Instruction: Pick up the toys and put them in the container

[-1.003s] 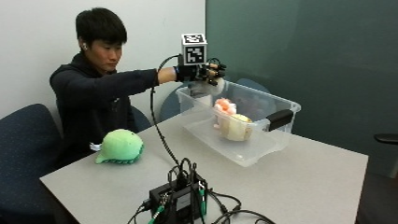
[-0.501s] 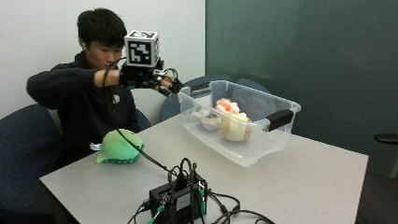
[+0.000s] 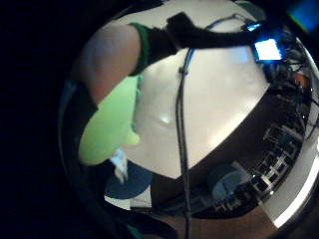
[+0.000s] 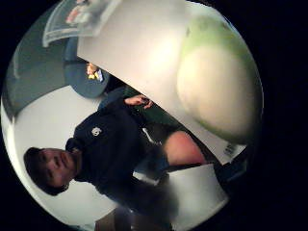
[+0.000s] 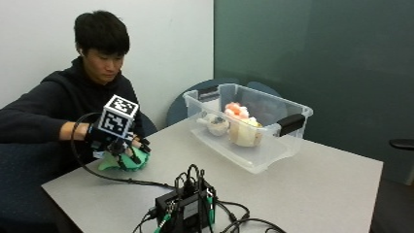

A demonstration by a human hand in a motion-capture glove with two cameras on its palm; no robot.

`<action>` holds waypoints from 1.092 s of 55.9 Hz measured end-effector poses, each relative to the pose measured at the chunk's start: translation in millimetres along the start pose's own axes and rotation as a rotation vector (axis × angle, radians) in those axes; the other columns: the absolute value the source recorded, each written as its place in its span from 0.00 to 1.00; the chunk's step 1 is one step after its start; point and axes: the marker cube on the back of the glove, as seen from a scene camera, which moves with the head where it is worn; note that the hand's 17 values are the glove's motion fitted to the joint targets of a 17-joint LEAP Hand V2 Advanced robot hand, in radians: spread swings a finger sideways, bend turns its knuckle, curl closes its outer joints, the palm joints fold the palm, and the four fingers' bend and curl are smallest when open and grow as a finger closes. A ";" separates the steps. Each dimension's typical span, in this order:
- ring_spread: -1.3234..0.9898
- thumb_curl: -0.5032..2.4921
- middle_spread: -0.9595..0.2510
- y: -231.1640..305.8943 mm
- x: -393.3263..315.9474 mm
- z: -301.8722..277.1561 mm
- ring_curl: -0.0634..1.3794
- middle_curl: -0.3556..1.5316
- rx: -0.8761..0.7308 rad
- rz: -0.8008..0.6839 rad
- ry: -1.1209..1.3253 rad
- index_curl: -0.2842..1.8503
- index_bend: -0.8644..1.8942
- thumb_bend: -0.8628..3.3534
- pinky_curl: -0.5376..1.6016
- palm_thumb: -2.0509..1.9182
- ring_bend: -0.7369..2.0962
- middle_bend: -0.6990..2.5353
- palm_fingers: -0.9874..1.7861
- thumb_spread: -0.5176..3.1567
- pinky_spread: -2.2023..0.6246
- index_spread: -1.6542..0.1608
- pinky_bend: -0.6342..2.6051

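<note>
A green plush toy lies on the grey table near its left corner, in front of the person. My gloved right hand sits on top of it, and its fingers curl down over the toy's top and side. In the palm views the green toy is close to the palm, lying on the table top. The clear plastic container stands at the far side of the table. It holds a cream and pink plush toy and a small white toy.
A black electronics box with a tangle of cables sits near the table's front edge, and one cable runs from it to my hand. Blue chairs stand behind the table. Bare table lies between the green toy and the container.
My hand has left the container, swung back across the person's chest and dropped down onto the green toy. The toys in the container have stayed where they were.
</note>
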 end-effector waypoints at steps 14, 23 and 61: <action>0.50 0.34 0.72 -29.4 -0.2 12.4 0.34 0.35 0.447 -0.066 -0.044 0.29 0.35 0.26 0.44 0.68 0.57 0.32 0.60 0.45 0.70 0.75 0.55; 0.44 0.39 0.62 -40.9 -14.2 -15.3 0.42 0.41 0.395 -0.078 -0.091 0.32 0.40 0.26 0.45 0.71 0.63 0.40 0.70 0.36 0.66 0.72 0.52; 0.40 0.48 0.49 -241.2 -73.8 -336.2 0.53 0.58 0.844 0.206 -0.271 0.52 0.41 0.25 0.50 0.71 0.68 0.44 0.54 0.21 0.65 0.64 0.58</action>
